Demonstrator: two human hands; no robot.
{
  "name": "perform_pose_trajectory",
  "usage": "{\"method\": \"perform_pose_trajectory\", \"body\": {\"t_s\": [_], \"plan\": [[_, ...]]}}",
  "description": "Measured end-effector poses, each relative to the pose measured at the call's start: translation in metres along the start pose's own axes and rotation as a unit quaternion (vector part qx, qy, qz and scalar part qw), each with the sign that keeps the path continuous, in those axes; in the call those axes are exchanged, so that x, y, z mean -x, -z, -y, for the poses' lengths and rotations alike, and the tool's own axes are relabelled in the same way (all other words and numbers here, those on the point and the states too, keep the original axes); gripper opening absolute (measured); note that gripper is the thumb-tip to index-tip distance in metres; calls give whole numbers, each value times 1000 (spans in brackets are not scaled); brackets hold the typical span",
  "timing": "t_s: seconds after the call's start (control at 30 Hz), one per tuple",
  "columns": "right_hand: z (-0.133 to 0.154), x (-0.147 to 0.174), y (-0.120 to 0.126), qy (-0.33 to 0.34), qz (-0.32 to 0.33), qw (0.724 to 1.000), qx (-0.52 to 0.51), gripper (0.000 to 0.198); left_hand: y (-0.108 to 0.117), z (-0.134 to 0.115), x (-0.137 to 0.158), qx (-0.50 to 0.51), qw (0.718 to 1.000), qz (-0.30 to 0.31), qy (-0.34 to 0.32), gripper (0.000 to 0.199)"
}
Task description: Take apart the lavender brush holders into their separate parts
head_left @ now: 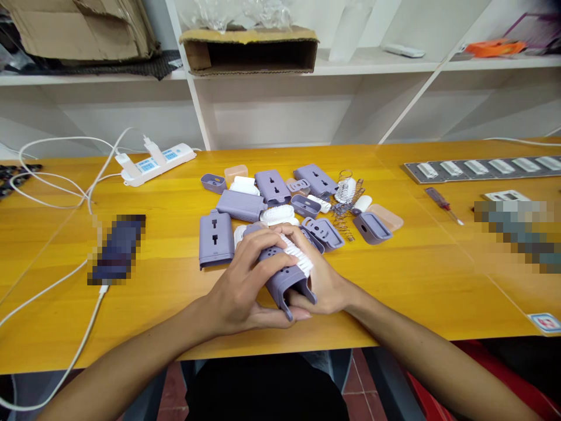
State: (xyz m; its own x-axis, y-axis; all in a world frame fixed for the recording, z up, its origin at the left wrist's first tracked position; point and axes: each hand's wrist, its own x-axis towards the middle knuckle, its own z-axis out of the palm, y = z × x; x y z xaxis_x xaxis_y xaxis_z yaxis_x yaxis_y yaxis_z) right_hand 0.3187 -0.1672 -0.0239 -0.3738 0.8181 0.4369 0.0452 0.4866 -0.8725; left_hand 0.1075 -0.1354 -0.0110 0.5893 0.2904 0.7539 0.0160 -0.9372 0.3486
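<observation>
Near the table's front edge, my left hand [239, 292] is closed round a purple plastic housing [279, 285] with round holes in its face and a hollow end towards me. From the other side my right hand [328, 286] grips the same housing, some of its fingers hidden behind or inside it. A white ribbed piece [300, 257] sits along the housing's top right side, between my hands. Just beyond lie more purple housings [216, 237], purple end caps [324, 234], white ribbed parts [278, 215] and loose metal springs [344, 207].
A phone [118, 248] with a white cable lies at left, below a power strip [158, 164]. To the right are a screwdriver [443, 204], a long grey strip with white pieces [482, 168] and a blurred object [517, 231]. White shelves with a cardboard box [249, 52] stand behind.
</observation>
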Motion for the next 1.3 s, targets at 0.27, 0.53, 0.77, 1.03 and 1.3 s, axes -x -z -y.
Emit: {"method": "perform_pose_trajectory", "body": {"t_s": [0.27,0.53,0.77,1.03,1.3], "plan": [[0,1,2,-1,6,1000,5,85,-2,-1,1,11,1000,-10,-6,75],[2,-1,3,1,5,1000,5,85,-4,-1,0,15,1000,-19,9,78],[-4,-1,1,-15,-16,1000,8,76,-1,-4,-5,35,999,-30,28,75],[6,-3,3,-69,15,996,-59,87,6,-2,-8,3,999,-39,31,80],[13,1,13,-154,25,944,-290,88,13,-2,-10,-4,998,-60,23,74]]}}
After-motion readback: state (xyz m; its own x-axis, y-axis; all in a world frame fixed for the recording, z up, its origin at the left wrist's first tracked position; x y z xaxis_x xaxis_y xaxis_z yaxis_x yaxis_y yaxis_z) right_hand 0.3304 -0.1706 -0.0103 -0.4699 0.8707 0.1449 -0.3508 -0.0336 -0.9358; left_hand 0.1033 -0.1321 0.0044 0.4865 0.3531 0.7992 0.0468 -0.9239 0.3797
